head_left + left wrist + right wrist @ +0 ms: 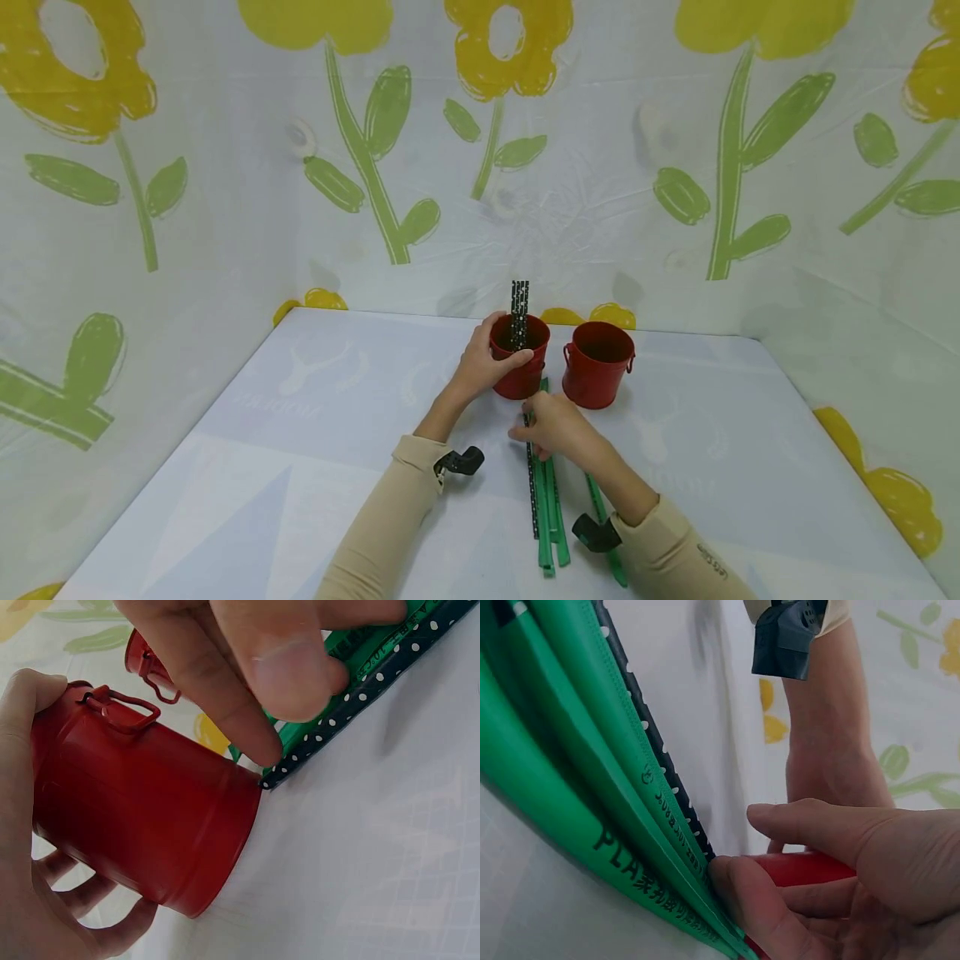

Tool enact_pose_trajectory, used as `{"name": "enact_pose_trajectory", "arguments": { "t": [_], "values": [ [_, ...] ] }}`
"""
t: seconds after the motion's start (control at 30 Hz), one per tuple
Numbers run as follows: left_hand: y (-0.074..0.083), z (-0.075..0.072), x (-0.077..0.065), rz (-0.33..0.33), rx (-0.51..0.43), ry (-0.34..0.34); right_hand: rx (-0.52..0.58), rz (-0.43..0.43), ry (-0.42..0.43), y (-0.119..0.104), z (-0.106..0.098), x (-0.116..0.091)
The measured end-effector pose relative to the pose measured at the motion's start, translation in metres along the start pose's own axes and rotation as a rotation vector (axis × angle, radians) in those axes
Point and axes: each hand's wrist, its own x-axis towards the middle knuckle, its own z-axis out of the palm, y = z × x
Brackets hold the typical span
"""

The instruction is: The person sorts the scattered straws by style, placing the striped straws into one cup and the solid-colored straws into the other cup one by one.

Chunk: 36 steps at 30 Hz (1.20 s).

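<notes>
My left hand grips a small red bucket, with the thumb over the near rim and the other fingers round its far left side. Several black straws with white dots stand upright inside that bucket. In front of it, my right hand reaches over a bundle of green-wrapped straws, printed with lettering. A black dotted straw lies along the bundle's left edge. The right index fingertip touches the bundle near that straw's far end, while the thumb stands apart from it.
A second red bucket with side handles stands to the right of the held one. Another green straw lies right of the bundle, partly under the right wrist. A flower-printed curtain rises behind the white table.
</notes>
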Motion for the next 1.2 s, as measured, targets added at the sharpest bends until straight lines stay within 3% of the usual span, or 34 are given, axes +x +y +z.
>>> {"name": "enact_pose_trajectory", "arguments": {
  "t": [0.47, 0.83, 1.2],
  "values": [
    [0.000, 0.000, 0.000, 0.008, -0.005, 0.005, -0.011, 0.039, 0.004, -0.004, 0.004, 0.001],
    [-0.002, 0.001, 0.001, 0.008, 0.001, 0.007, -0.095, 0.058, 0.049, -0.007, 0.011, 0.000],
    [-0.003, 0.002, 0.001, 0.014, -0.007, 0.010, -0.105, 0.060, 0.033, -0.013, 0.016, -0.004]
  ]
}}
